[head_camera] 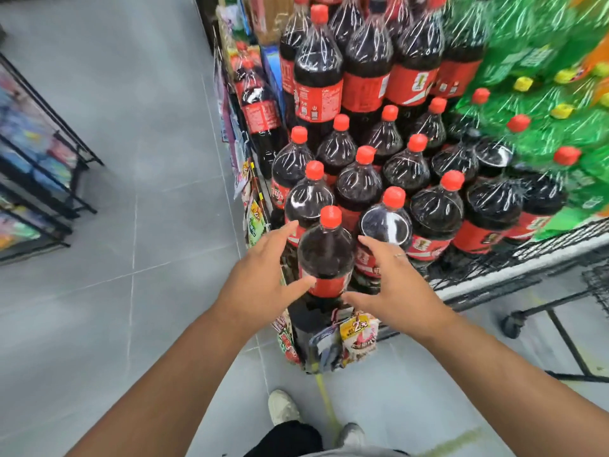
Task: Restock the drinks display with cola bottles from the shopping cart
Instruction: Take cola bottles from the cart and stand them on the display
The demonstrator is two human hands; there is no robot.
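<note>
A large cola bottle [326,255] with a red cap and red label stands upright at the near corner of the drinks display [362,179], in front of several rows of the same bottles. My left hand [263,278] is spread open at the bottle's left side, its thumb touching the label. My right hand [395,285] is spread open at the bottle's right side, fingers straight and thumb near the label. Neither hand grips the bottle. A higher tier of cola bottles [365,64] stands behind. The wire shopping cart [527,268] is at the right.
Green soda bottles [543,103] with yellow and red caps fill the right of the display. Snack packets [357,334] hang at the display's near corner. A black wire rack [43,166] stands across the grey aisle floor on the left. My shoes [283,407] are below.
</note>
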